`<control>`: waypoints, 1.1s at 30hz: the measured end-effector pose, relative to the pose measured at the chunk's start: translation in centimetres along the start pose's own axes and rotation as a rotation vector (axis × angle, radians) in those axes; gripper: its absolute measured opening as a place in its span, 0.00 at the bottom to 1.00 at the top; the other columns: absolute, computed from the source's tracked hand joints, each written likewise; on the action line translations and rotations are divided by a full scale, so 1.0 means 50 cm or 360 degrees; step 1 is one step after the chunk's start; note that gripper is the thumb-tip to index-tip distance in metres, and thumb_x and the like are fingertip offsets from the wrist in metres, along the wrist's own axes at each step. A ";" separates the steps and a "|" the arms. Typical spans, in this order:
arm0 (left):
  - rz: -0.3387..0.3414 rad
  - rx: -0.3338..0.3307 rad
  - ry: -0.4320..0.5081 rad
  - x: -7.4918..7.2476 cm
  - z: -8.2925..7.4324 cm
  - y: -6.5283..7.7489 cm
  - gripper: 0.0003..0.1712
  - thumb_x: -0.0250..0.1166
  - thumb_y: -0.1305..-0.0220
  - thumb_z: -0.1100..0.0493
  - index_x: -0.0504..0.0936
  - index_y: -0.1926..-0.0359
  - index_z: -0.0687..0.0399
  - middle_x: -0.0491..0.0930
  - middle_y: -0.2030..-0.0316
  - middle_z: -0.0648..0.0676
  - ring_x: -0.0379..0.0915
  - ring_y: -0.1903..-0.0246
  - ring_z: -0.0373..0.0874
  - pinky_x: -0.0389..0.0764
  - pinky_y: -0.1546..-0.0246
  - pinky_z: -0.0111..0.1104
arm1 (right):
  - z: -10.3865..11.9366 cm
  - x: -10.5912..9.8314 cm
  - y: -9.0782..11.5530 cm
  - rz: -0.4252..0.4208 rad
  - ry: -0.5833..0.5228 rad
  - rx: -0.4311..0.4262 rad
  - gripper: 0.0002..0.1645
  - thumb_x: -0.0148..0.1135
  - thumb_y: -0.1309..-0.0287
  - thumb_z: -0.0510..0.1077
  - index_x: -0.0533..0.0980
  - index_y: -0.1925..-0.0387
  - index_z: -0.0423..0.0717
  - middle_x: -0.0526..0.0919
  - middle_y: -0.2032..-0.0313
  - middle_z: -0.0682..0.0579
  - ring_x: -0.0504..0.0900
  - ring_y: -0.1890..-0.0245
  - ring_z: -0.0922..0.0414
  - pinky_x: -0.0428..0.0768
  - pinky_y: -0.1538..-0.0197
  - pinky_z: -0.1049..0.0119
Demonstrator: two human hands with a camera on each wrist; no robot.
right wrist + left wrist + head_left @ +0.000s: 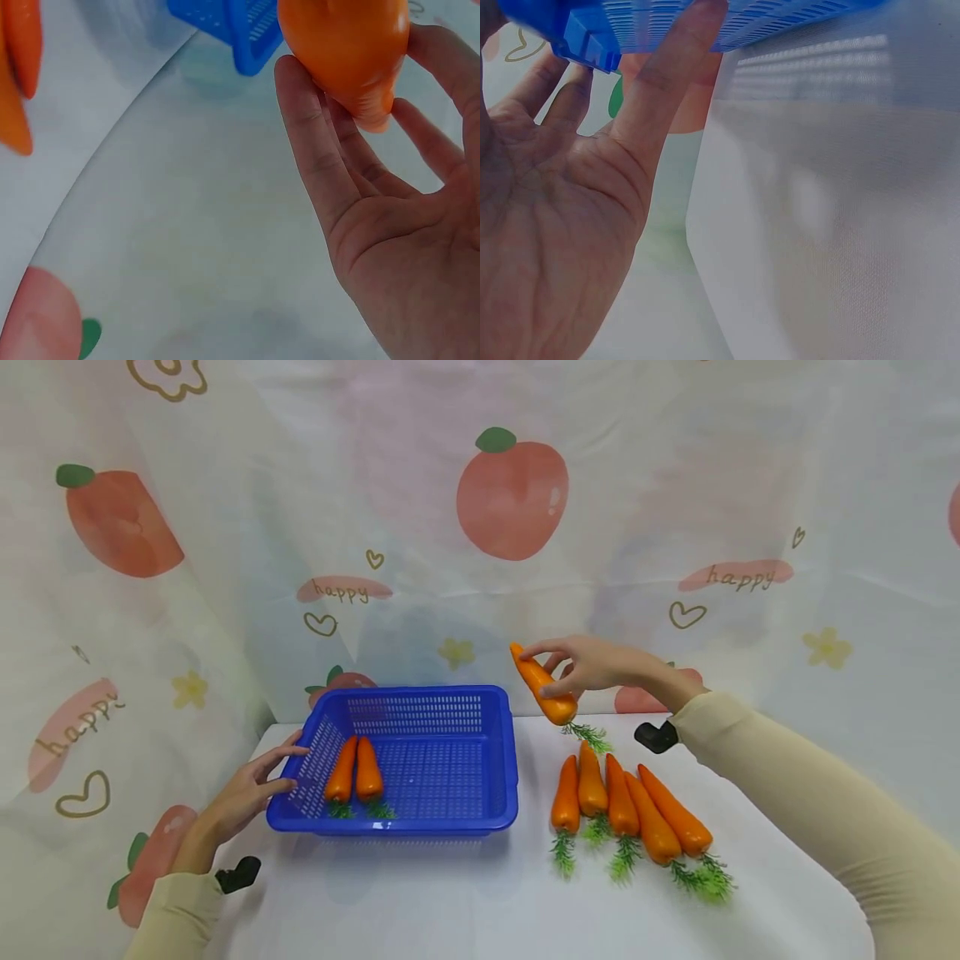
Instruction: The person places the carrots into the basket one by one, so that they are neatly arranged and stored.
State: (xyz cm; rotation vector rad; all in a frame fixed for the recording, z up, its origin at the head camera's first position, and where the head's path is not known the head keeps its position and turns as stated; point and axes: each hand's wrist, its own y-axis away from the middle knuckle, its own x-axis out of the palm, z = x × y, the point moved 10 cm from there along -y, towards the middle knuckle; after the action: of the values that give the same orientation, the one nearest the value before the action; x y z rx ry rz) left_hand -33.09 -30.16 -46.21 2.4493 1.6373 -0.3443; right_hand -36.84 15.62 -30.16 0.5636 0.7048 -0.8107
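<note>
At the left end of the blue plastic basket [405,824], my left hand [243,793] grips the rim with thumb and fingers; the left wrist view shows the thumb on its side. Two orange carrots [369,768] with green tops lie in the basket's left part. My right hand [588,664] pinches another carrot [542,685] between thumb and fingers, raised over the table to the right of the basket. This carrot's thin tip points up and left, its leafy top hanging down. Below it, several carrots [622,797] lie side by side on the table.
The white table [420,902] has a rounded right front corner. Behind and beside it hangs a pale curtain [405,485] printed with fruit, hearts and lettering. A black band piece shows at each wrist.
</note>
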 end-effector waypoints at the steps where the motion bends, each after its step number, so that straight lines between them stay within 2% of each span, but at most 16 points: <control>1: 0.0000 0.0002 -0.0005 0.000 0.000 -0.001 0.31 0.61 0.27 0.60 0.66 0.26 0.58 0.37 0.17 0.52 0.39 0.24 0.74 0.81 0.46 0.58 | 0.005 0.005 -0.011 0.0012 -0.0006 -0.0011 0.40 0.70 0.35 0.47 0.65 0.25 0.52 0.76 0.39 0.35 0.83 0.47 0.40 0.88 0.57 0.55; 9: -0.0009 0.0001 -0.0015 -0.002 0.001 -0.002 0.31 0.61 0.27 0.60 0.66 0.26 0.58 0.38 0.17 0.51 0.38 0.24 0.73 0.80 0.45 0.58 | 0.055 0.054 -0.095 0.0100 -0.0088 -0.0071 0.40 0.70 0.35 0.46 0.66 0.24 0.54 0.76 0.40 0.37 0.86 0.52 0.47 0.88 0.57 0.56; 16: 0.0001 0.0008 -0.0031 -0.001 0.002 -0.005 0.31 0.61 0.27 0.60 0.66 0.26 0.59 0.37 0.17 0.51 0.36 0.23 0.73 0.79 0.44 0.59 | 0.092 0.107 -0.163 0.0177 -0.0150 -0.0108 0.41 0.70 0.35 0.45 0.65 0.24 0.54 0.76 0.41 0.38 0.86 0.54 0.48 0.87 0.53 0.47; 23: -0.0013 0.0000 -0.0018 -0.003 0.003 -0.004 0.31 0.61 0.27 0.61 0.66 0.26 0.58 0.38 0.17 0.51 0.35 0.23 0.72 0.78 0.43 0.60 | 0.119 0.171 -0.233 0.0219 -0.0187 -0.0111 0.40 0.69 0.34 0.45 0.65 0.24 0.53 0.75 0.38 0.37 0.83 0.48 0.47 0.88 0.55 0.55; 33: -0.0012 -0.0009 0.0001 -0.003 0.004 -0.006 0.31 0.61 0.27 0.60 0.66 0.27 0.58 0.37 0.17 0.50 0.39 0.23 0.71 0.81 0.44 0.56 | 0.142 0.277 -0.311 0.0329 -0.0365 -0.0079 0.40 0.69 0.34 0.42 0.65 0.24 0.51 0.75 0.39 0.35 0.82 0.46 0.46 0.88 0.56 0.55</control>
State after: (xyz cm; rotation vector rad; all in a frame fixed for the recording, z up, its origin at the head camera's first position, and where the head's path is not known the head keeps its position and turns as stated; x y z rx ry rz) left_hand -33.45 -30.23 -46.35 2.4399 1.6461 -0.3394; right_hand -40.10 -4.34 -38.80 0.4807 0.4470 -0.6506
